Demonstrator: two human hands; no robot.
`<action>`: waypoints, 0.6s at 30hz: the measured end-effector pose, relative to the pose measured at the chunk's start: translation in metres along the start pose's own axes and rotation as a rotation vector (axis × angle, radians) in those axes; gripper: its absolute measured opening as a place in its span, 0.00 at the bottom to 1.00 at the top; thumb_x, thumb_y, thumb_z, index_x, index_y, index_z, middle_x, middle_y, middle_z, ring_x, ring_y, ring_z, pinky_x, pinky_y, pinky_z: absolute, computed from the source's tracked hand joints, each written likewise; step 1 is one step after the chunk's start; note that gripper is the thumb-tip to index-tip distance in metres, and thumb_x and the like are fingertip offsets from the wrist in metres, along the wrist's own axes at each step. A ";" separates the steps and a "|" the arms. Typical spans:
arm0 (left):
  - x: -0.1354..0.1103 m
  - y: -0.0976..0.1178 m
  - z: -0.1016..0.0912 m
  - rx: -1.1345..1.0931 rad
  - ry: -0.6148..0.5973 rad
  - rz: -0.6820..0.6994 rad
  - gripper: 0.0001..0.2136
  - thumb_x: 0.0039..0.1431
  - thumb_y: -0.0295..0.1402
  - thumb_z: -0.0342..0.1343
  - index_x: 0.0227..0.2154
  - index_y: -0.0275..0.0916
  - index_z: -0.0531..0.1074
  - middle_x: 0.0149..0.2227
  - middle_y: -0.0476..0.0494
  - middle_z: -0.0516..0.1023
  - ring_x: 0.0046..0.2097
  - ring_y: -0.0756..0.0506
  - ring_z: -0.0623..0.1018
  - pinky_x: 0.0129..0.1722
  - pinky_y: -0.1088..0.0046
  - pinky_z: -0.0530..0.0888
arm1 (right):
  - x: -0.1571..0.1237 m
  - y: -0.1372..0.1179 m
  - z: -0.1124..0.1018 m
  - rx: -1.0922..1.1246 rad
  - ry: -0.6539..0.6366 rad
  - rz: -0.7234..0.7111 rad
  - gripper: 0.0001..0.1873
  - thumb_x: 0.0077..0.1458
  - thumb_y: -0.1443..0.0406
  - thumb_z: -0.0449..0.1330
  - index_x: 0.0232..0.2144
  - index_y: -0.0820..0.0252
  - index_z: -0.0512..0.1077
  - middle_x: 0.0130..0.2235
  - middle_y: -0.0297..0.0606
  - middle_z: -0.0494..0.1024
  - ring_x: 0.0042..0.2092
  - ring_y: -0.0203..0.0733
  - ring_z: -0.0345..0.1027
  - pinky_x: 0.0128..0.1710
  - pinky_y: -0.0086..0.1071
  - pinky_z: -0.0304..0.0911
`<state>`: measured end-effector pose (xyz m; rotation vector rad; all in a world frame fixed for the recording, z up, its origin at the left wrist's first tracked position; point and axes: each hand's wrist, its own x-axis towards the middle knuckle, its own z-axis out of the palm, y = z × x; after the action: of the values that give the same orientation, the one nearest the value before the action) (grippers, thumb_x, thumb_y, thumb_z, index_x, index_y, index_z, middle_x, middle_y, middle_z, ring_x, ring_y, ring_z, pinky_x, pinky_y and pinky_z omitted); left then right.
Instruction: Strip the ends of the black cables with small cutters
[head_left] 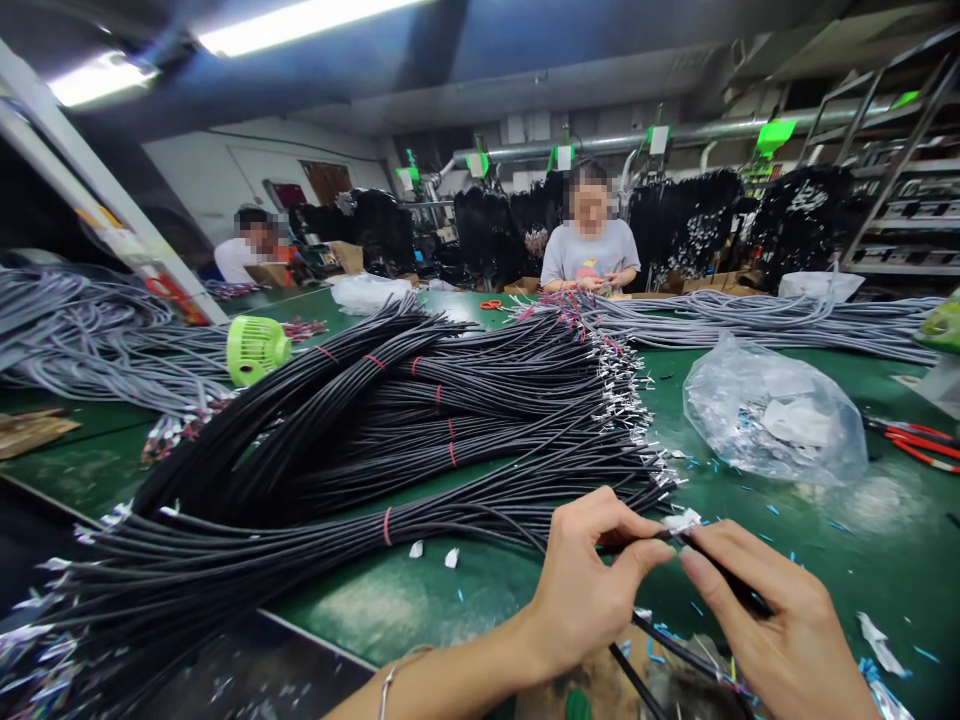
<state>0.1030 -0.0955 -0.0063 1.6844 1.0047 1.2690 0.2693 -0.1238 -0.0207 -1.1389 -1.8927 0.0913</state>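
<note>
While the left hand pinched a thin, round black cable, the right hand touched the crumpled white scrap there, its grip too hidden to tell; the cable was above the green tabletop, near long, red-tied black cable bundles.

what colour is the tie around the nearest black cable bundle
The tie is pinkish red, clearest in the head view.

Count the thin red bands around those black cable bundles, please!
6: one red band around the nearest black bundle, three behind, two at upper left. Others may be hidden.
</note>
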 end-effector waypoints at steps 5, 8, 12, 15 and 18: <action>0.006 0.000 -0.007 -0.004 -0.194 -0.058 0.12 0.59 0.30 0.52 0.23 0.32 0.76 0.22 0.48 0.68 0.25 0.52 0.65 0.24 0.78 0.60 | -0.002 0.004 -0.001 -0.060 0.012 -0.056 0.08 0.57 0.67 0.57 0.39 0.57 0.74 0.37 0.36 0.79 0.38 0.40 0.75 0.33 0.23 0.70; 0.009 0.002 -0.013 -0.089 -0.336 -0.108 0.17 0.62 0.32 0.47 0.21 0.32 0.72 0.21 0.49 0.66 0.23 0.53 0.64 0.23 0.78 0.60 | -0.002 0.006 -0.007 -0.085 0.004 -0.058 0.07 0.58 0.66 0.57 0.39 0.56 0.73 0.35 0.35 0.77 0.36 0.38 0.74 0.34 0.23 0.69; 0.008 0.009 -0.019 0.059 -0.363 0.011 0.18 0.62 0.30 0.46 0.18 0.32 0.71 0.19 0.50 0.67 0.24 0.53 0.65 0.25 0.78 0.61 | 0.000 0.003 -0.020 -0.137 0.054 -0.057 0.10 0.57 0.64 0.59 0.42 0.59 0.69 0.37 0.38 0.72 0.32 0.37 0.70 0.30 0.26 0.66; 0.004 0.013 -0.019 0.267 -0.345 0.157 0.15 0.61 0.26 0.48 0.20 0.33 0.73 0.20 0.49 0.69 0.25 0.53 0.67 0.27 0.77 0.60 | -0.001 -0.001 -0.028 -0.192 -0.023 -0.224 0.14 0.57 0.74 0.54 0.46 0.60 0.66 0.39 0.41 0.71 0.33 0.36 0.69 0.29 0.27 0.62; 0.001 0.011 -0.017 0.433 -0.366 0.286 0.13 0.60 0.25 0.48 0.23 0.33 0.74 0.22 0.48 0.70 0.27 0.52 0.68 0.26 0.76 0.60 | -0.005 -0.003 -0.032 -0.252 -0.138 -0.313 0.21 0.52 0.79 0.46 0.44 0.59 0.66 0.38 0.42 0.73 0.33 0.38 0.70 0.27 0.28 0.60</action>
<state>0.0877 -0.0965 0.0073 2.3608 0.8749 0.8964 0.2911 -0.1402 -0.0034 -1.0045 -2.2306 -0.2551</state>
